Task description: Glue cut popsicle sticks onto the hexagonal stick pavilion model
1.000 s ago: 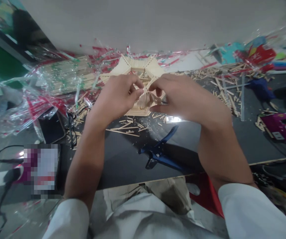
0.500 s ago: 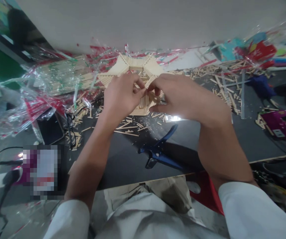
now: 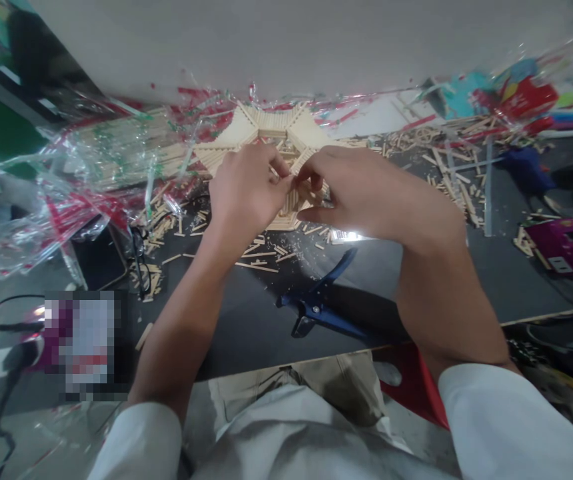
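Near edge: white shirt sleeves [image 3: 509, 420] cover both forearms; khaki trousers [image 3: 334, 390] show below, w/ a red plastic stool [image 3: 414, 390] to the R.

Work surface: dark table top [image 3: 231, 340]. Blue-handled pliers [image 3: 316, 307] lie on it, near ctr, just short of the hands. Loose wooden stick offcuts [image 3: 259, 257] are scattered btwn pliers and model. To the L: eyeglasses [image 3: 140, 263] beside a black phone [image 3: 100, 263]; a pixelated package [image 3: 86, 343] is unreadable.

Hands: L hand [image 3: 249, 190] and R hand [image 3: 366, 187] are raised, fingers curled, fingertips nearly meeting at the ctr of the wooden-stick hexagonal model [image 3: 276, 127]. Grip: both partly closed on the model's inner sticks; exact piece pinched cannot be told.

Model: at table's far part, directly under and beyond the hands; near half hidden by them.

Far: crumpled clear plastic wrap [image 3: 86, 193] w/ red print at L; magenta box [image 3: 561, 247] at R; grey wall [image 3: 286, 47] beyond.
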